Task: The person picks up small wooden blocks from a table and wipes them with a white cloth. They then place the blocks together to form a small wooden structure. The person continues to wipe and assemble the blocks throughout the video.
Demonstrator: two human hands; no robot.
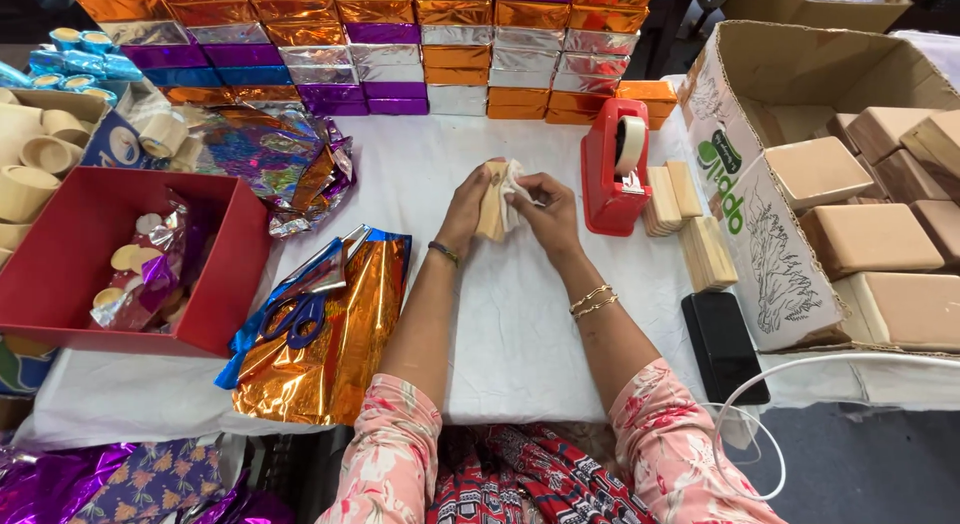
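Observation:
My left hand (466,206) holds a small pale wooden block (491,212) upright over the white tablecloth (510,334). My right hand (545,210) presses a crumpled white cloth (513,184) against the block's right side. Both hands meet at the table's middle, just left of a red tape dispenser (611,172). Several more wooden blocks (686,216) lie stacked to the right of the dispenser.
Orange and blue foil sheets (330,334) with blue-handled scissors (300,309) lie at the left. A red box (70,264) holds foil scraps. Foil-wrapped boxes (400,54) are stacked at the back. A cardboard carton (850,204) of tan blocks stands right, a black phone (723,344) beside it.

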